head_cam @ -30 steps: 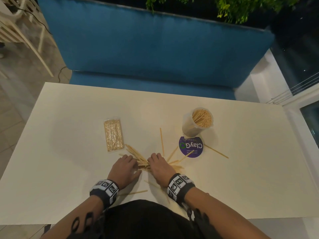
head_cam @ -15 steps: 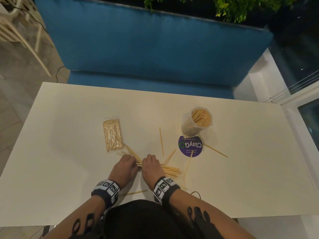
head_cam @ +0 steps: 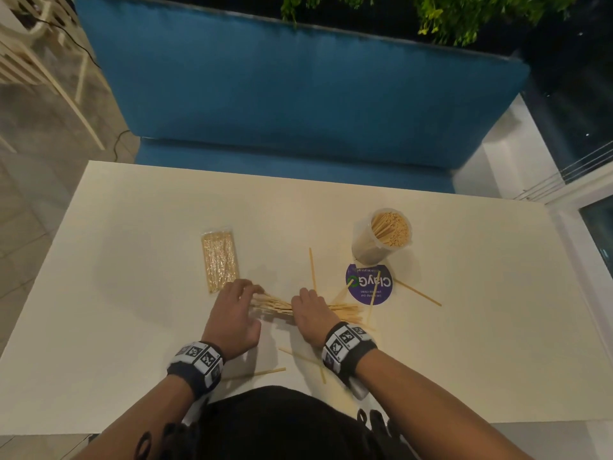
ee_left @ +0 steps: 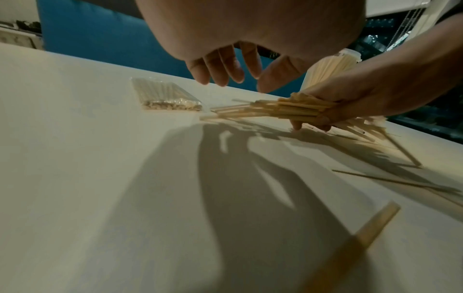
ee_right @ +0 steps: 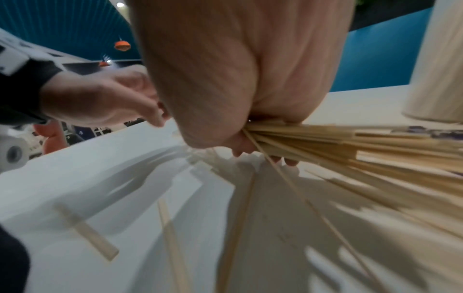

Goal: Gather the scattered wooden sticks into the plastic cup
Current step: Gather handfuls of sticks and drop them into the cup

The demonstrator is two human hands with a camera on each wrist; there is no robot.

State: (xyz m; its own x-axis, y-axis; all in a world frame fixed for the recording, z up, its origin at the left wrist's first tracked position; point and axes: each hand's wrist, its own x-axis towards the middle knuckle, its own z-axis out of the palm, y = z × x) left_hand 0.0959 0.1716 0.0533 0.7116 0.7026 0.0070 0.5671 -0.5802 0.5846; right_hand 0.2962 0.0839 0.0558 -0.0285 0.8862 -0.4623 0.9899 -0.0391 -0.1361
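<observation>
Right hand [head_cam: 310, 312] clutches wooden stick bundle [head_cam: 275, 307] mid-frame, ends fanning both sides; left hand [head_cam: 232, 313] relaxed, fingertips over left ends.

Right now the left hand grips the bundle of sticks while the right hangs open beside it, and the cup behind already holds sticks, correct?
Hands are swapped. The left wrist view shows the right hand gripping the bundle of sticks; the left hand hangs open beside it. The cup does hold sticks.

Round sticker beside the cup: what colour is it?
Purple with white lettering and a green mark; the sticker shows best in the head view.
</observation>
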